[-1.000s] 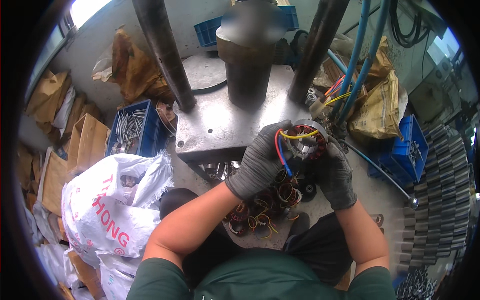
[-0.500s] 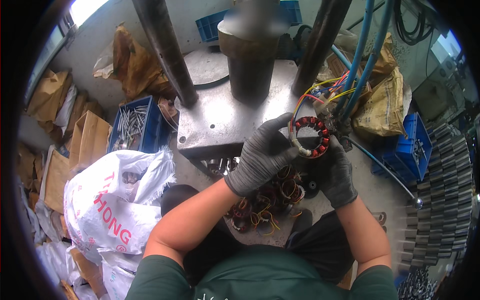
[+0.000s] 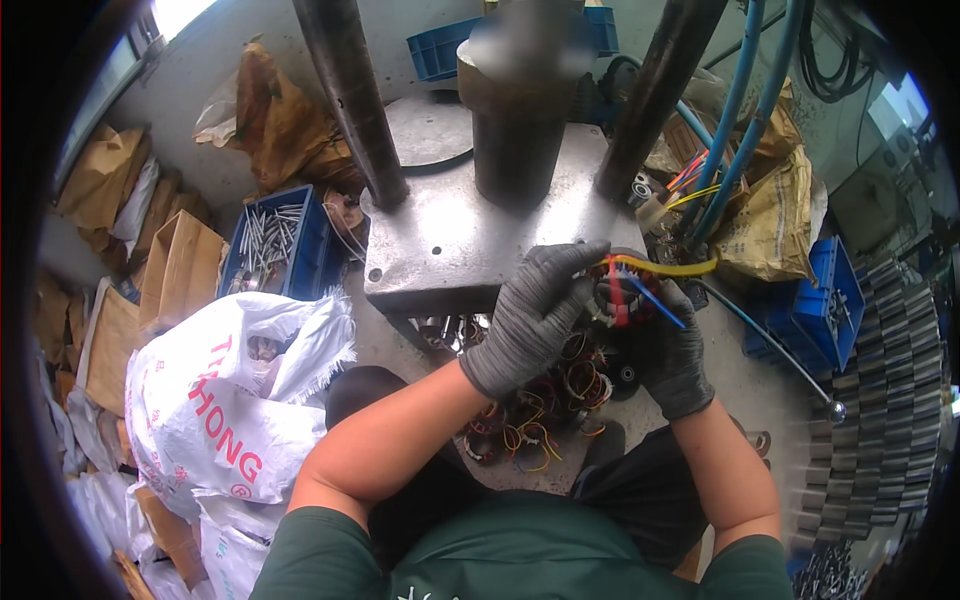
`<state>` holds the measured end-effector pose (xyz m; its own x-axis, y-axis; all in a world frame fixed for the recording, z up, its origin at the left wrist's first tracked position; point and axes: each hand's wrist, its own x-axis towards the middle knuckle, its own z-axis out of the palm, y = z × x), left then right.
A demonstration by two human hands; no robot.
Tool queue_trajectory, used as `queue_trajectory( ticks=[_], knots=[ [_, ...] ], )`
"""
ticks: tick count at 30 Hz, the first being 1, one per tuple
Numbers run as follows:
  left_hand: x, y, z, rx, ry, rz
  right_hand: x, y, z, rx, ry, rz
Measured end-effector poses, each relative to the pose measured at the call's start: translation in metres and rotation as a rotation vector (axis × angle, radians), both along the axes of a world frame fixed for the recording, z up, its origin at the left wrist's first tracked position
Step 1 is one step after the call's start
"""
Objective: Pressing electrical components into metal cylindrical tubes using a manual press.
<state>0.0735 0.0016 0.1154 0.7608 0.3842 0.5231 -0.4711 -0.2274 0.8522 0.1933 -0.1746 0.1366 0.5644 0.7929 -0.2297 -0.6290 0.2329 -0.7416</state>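
Where half a second ago I had the wound ring (image 3: 628, 304) open toward me with its leads rising behind it, I now see the yellow, red and blue leads (image 3: 672, 268) crossing its front and reaching right, so it has been turned in the hands. For the work, I take that as a change of facing only: the ring is held up, just in front of the metal press plate (image 3: 480, 235) and above a heap of similar rings (image 3: 540, 420). The left hand (image 3: 535, 320) is half closed, thumb and fingers on the ring's left side; the right hand (image 3: 675, 355) curls around its right, though I cannot tell how its hidden fingers grip.
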Motion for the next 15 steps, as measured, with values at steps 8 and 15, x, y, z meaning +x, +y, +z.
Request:
queue_trajectory(
  ticks=[8,15],
  knots=[
    [-0.004,0.005,0.020,0.284,0.004,0.043,-0.012,0.000,0.007,0.130,0.056,0.126],
    [-0.003,0.013,0.034,0.752,0.132,0.112,-0.012,0.000,-0.007,0.113,-0.197,0.144]
  ],
)
